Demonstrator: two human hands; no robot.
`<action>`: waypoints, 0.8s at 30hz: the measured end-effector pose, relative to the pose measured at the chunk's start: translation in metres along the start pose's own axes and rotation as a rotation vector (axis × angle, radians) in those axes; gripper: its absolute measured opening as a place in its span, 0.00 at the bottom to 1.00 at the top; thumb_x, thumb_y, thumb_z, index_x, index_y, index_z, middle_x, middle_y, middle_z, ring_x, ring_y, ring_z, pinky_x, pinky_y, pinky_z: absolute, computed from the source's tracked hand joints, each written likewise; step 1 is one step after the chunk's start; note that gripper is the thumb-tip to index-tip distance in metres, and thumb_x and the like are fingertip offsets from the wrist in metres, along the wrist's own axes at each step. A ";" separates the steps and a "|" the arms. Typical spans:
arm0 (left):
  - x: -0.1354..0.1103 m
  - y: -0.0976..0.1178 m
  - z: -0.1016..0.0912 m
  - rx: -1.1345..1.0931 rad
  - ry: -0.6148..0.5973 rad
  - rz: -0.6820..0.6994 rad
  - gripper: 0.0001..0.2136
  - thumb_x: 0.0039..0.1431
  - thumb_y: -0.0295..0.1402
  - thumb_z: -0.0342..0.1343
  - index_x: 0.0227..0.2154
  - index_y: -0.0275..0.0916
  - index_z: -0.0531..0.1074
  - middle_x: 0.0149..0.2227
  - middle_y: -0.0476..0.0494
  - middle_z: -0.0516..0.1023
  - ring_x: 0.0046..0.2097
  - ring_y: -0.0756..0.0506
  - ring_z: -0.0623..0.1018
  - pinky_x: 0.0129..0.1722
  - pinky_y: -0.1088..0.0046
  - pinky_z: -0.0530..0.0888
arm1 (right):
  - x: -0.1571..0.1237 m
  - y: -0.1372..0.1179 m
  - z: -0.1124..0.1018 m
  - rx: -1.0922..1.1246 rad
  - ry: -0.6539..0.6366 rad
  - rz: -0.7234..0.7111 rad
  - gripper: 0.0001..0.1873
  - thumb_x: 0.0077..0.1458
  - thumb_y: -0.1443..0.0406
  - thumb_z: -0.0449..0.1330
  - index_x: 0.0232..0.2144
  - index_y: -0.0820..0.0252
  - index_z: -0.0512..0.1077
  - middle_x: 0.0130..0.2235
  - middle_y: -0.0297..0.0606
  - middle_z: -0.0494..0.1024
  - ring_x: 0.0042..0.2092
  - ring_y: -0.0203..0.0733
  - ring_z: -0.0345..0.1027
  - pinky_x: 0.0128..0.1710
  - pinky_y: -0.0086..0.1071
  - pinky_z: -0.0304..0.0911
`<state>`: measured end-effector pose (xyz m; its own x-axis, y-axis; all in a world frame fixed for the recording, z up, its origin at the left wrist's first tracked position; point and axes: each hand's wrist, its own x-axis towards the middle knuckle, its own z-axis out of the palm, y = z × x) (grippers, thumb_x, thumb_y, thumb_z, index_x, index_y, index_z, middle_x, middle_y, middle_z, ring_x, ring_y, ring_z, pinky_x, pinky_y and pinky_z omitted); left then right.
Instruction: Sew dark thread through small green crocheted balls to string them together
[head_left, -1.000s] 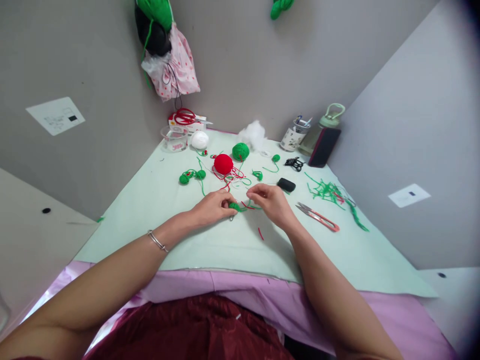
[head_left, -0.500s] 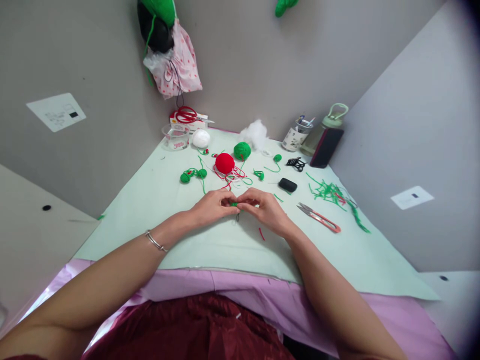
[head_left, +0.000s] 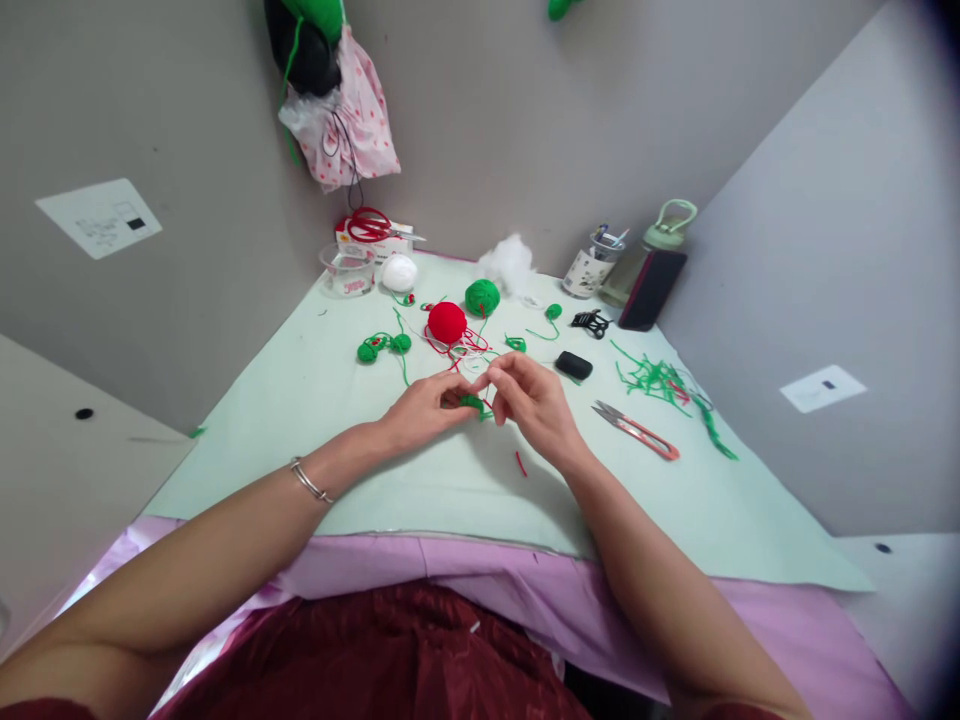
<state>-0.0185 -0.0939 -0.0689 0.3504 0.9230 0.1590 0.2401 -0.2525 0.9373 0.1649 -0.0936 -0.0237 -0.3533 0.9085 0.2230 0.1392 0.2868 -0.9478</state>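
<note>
Right hand has pulled up and back a bit from half a second ago, when both hands met on the green crochet piece. Its fingertips now sit just off the piece at 1 o'clock. Left hand has barely shifted.

Green crochet piece is at 3 o'clock of the left hand, at its fingertips and low over the mint mat, and at 9 o'clock of the right palm.

Left hand: curled, thumb and fingers pinching the piece, bracelet on the wrist. Right hand: thumb and forefinger pressed together, other fingers loosely bent. Whatever it grips is too thin to tell.

From the hands:
- red yarn ball at 12 o'clock, near
- green yarn ball just beyond it
- thread snips at 3 o'clock, apart
- black case at 2 o'clock
- red yarn scrap at 5 o'clock, near the right wrist
</note>
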 end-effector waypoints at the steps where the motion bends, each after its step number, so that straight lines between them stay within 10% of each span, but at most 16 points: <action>1: -0.001 0.001 0.000 -0.003 0.012 0.010 0.07 0.57 0.34 0.59 0.37 0.38 0.76 0.38 0.45 0.74 0.38 0.46 0.74 0.41 0.69 0.71 | 0.000 0.001 0.000 0.065 -0.065 0.077 0.16 0.63 0.51 0.58 0.34 0.56 0.66 0.31 0.34 0.78 0.22 0.32 0.63 0.23 0.30 0.56; 12: -0.002 0.009 0.001 -0.032 -0.011 0.044 0.09 0.55 0.32 0.62 0.40 0.39 0.78 0.39 0.47 0.69 0.37 0.49 0.73 0.39 0.69 0.72 | 0.000 -0.005 -0.009 0.241 -0.001 0.024 0.13 0.62 0.54 0.62 0.36 0.57 0.66 0.21 0.26 0.67 0.20 0.29 0.52 0.21 0.25 0.48; 24: 0.002 0.007 -0.005 -0.145 0.218 0.107 0.12 0.53 0.31 0.65 0.41 0.40 0.78 0.42 0.45 0.73 0.39 0.48 0.74 0.43 0.67 0.72 | -0.007 0.007 0.002 -0.318 0.080 -0.050 0.08 0.60 0.61 0.59 0.33 0.59 0.73 0.25 0.31 0.72 0.26 0.33 0.62 0.27 0.29 0.58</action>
<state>-0.0208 -0.0921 -0.0601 0.1604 0.9378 0.3078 0.0742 -0.3224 0.9437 0.1667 -0.0983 -0.0327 -0.2949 0.9084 0.2964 0.4102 0.4005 -0.8194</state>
